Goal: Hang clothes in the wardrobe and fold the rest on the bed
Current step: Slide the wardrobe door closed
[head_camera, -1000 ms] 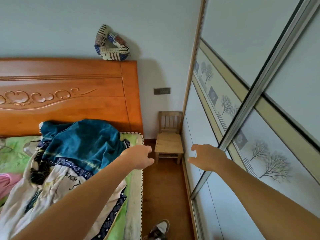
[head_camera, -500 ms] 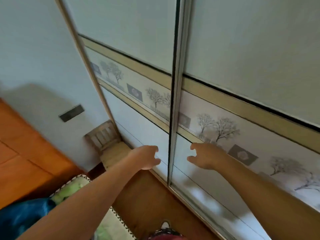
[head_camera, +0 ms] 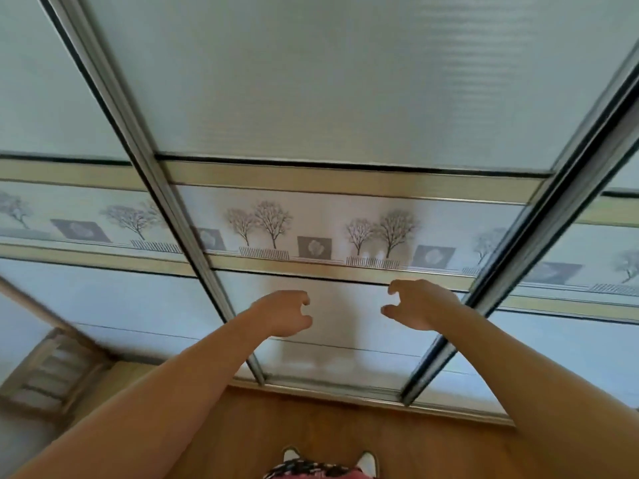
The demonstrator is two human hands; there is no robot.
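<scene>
Just left hand [head_camera: 283,314], right hand [head_camera: 420,305] (two) before three wardrobe doors [head_camera: 328,98].

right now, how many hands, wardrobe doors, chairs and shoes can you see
hands: 2 (left hand, right hand)
doors: 3 (left door, middle door, right door)
chair: 1
shoes: 2 (left shoe, right shoe)
total: 8
</scene>
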